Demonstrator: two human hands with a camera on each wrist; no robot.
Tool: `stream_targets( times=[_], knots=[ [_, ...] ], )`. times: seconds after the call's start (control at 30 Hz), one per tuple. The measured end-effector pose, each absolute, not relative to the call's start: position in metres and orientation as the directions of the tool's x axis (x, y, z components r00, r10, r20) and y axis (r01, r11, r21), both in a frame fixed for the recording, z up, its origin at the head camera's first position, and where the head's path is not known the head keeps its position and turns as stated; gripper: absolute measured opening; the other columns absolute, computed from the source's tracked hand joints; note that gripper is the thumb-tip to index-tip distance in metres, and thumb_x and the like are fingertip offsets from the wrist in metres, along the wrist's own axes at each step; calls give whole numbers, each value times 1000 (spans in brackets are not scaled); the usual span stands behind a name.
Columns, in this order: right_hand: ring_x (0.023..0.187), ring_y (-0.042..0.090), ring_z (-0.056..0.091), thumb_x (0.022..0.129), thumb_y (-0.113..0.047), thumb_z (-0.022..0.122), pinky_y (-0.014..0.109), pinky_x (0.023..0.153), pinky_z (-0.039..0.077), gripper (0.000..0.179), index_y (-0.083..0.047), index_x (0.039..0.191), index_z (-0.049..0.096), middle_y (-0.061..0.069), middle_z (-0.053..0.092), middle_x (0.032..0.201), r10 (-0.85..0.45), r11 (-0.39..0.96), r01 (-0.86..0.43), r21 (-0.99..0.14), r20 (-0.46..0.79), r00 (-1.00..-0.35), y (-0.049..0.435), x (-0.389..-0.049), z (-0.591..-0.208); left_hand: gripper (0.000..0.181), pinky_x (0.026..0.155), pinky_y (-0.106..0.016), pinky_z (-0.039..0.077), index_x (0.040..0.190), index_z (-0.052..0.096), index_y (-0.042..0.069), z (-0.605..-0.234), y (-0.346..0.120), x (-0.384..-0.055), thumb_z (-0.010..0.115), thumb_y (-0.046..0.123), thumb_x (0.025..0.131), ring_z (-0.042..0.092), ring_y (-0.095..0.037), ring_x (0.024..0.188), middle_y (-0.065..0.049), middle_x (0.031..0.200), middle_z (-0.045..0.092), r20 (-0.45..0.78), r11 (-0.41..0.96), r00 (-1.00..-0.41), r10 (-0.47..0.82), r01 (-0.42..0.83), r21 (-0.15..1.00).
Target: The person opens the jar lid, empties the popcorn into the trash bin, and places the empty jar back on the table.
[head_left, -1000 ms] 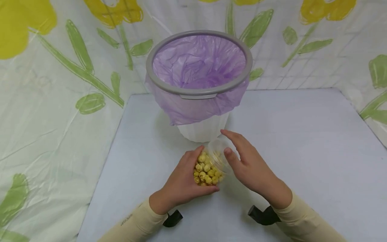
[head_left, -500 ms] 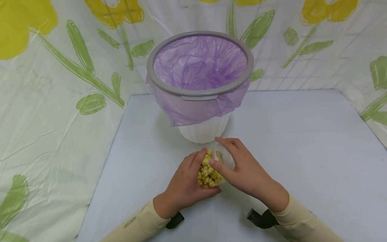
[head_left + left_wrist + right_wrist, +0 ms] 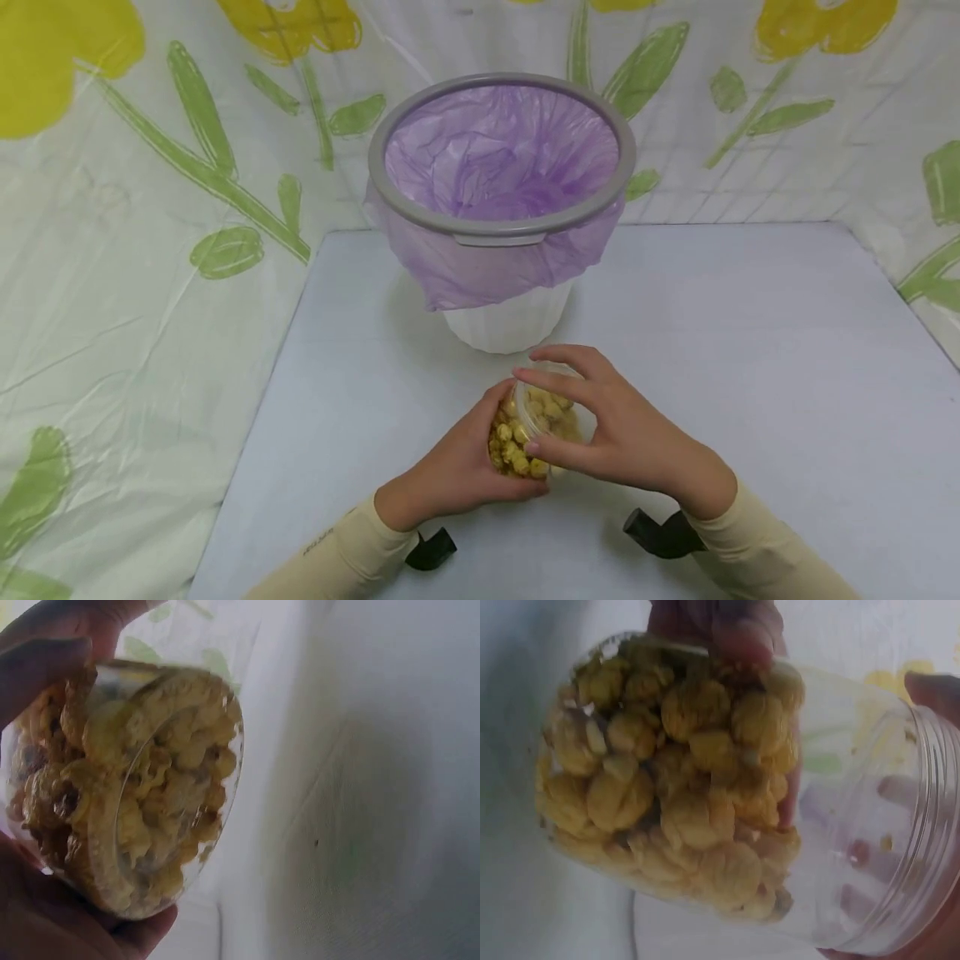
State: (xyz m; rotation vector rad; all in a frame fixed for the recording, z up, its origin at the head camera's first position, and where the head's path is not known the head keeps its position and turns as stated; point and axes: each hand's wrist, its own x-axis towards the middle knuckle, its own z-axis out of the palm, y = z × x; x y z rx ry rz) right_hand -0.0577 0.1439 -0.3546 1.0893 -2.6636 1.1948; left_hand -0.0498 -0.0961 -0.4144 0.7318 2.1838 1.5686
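Observation:
A clear plastic jar of popcorn (image 3: 516,443) is held tilted between both hands, in front of the bin. My left hand (image 3: 457,457) grips the side of its body, thumb below and fingers above. My right hand (image 3: 633,433) curls around the ridged mouth end, with its fingertips and thumb at the clear rim. In the left wrist view the jar's round base (image 3: 169,791) faces the camera, packed with yellow popcorn. The right wrist view shows the clear neck (image 3: 855,817) without popcorn, and the right fingers seen through it.
A white bin with a grey rim (image 3: 501,227) and a purple bag liner (image 3: 502,279) stands behind the hands. It rests on a pale table (image 3: 750,333). A flower-printed sheet (image 3: 150,333) hangs around the back and sides. Black wrist cameras (image 3: 663,533) sit under the sleeves.
The right hand's fingers have come down over the jar's mouth end and curled around its rim. The jar's mouth has turned more toward the head camera. The left hand keeps its grip.

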Motion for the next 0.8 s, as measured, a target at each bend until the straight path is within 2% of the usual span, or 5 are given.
stream_targets(
  times=[0.2, 0.4, 0.6, 0.8],
  knots=[
    [147, 19, 39, 88, -32, 88, 53, 110, 46, 71, -27, 152, 58, -6, 45, 158, -652, 393, -653, -647, 304, -694, 151, -59, -351, 109, 95, -34, 55, 160, 22, 43, -412, -100, -49, 94, 30, 79, 60, -18, 117, 3, 138, 53, -98, 222, -754, 649, 65, 973],
    [145, 19, 42, 86, -28, 89, 52, 110, 46, 70, -24, 150, 59, -4, 46, 157, -673, 335, -673, -659, 333, -661, 155, -59, -350, 105, 98, -34, 53, 158, 26, 44, -411, -102, -47, 94, 23, 80, 60, -19, 120, 3, 142, 52, -113, 187, -734, 670, 19, 982],
    [145, 20, 42, 85, -28, 90, 52, 110, 46, 73, -23, 150, 59, -3, 46, 158, -659, 347, -686, -640, 354, -664, 160, -59, -350, 104, 103, -34, 50, 159, 27, 38, -411, -105, -50, 93, 20, 81, 57, -20, 125, 0, 144, 51, -61, 158, -751, 657, 59, 986],
    [146, 18, 42, 84, -27, 91, 49, 112, 45, 77, -27, 152, 56, -4, 45, 159, -640, 390, -661, -641, 327, -695, 167, -59, -350, 105, 111, -39, 44, 162, 25, 29, -409, -109, -52, 93, 25, 81, 53, -19, 133, -1, 148, 50, -86, 179, -776, 625, 35, 983]
  ],
)
